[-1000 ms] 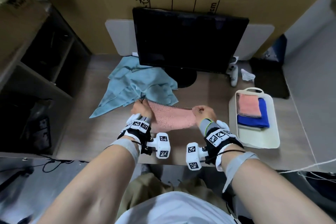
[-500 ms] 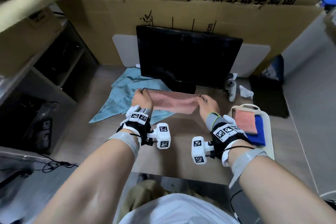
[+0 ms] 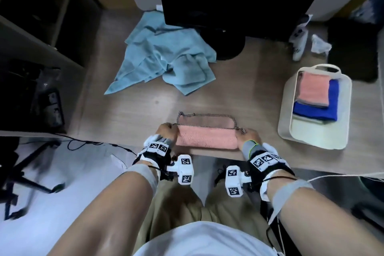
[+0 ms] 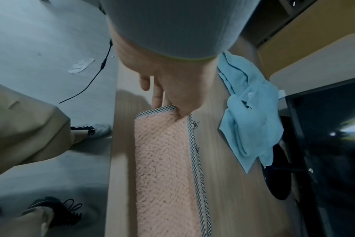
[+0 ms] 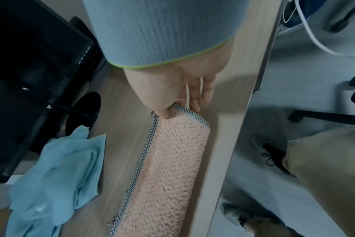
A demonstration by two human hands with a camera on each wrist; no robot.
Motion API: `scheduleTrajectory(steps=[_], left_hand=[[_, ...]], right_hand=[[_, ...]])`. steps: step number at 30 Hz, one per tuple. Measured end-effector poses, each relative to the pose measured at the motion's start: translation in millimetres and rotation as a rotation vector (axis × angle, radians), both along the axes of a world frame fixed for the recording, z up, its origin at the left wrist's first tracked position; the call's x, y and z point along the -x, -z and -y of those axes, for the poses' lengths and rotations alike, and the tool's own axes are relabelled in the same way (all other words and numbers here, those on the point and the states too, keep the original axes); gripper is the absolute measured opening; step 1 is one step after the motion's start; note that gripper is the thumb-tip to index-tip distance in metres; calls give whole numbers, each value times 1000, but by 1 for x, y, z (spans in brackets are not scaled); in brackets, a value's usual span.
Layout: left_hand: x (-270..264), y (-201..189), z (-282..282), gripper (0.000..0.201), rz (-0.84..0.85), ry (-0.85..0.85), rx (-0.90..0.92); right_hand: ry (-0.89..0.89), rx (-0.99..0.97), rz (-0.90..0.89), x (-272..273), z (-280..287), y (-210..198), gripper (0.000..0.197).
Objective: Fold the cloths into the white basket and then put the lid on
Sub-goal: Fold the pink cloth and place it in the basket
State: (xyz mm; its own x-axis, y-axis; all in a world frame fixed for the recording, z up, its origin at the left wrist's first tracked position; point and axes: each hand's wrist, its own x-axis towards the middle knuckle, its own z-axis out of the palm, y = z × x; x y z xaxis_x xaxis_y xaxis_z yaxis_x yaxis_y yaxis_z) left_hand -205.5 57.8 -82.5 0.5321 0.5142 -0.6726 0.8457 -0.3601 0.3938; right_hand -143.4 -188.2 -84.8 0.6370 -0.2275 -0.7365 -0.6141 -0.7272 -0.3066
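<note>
Both hands, left (image 3: pixel 167 131) and right (image 3: pixel 249 135), pinch the ends of a pink cloth (image 3: pixel 206 138) half-folded at the tabletop (image 3: pixel 239 93) edge; 2 folded cloths fill the white basket (image 3: pixel 345 110), blue cloths (image 3: pixel 166 56) await, lid unseen.

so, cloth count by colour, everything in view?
Pink: 2, the fluffy pink cloth pinched at its ends by the left hand and right hand, and one folded pink cloth in the white basket
Dark blue: 1, the blue cloth under it
Light blue: the crumpled pile; pieces inseparable, counted 1
Total: 4
</note>
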Motion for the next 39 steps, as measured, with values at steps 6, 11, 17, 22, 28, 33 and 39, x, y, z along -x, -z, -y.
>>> scheduleTrajectory(steps=[6,11,17,22,28,33,39], left_hand=[[-14,-7,-4,25,42,-57,-56],[-29,11,-8,27,34,-83,-50],[-31,30,-7,26,68,-128,-74],[-24,23,-8,23,135,-203,-220],[-9,18,0,11,57,-187,293],[-2,17,9,11,61,-220,439],[-7,12,21,16,34,-152,399]], right_hand=[[21,40,45,-10,-14,9,29],[42,65,66,-24,-23,27,39],[56,97,135,-26,-30,45,50],[105,190,-44,-21,-35,45,77],[15,187,-147,-26,-39,50,40],[123,94,-36,-19,-30,42,61],[171,-77,-42,-12,-1,48,62]])
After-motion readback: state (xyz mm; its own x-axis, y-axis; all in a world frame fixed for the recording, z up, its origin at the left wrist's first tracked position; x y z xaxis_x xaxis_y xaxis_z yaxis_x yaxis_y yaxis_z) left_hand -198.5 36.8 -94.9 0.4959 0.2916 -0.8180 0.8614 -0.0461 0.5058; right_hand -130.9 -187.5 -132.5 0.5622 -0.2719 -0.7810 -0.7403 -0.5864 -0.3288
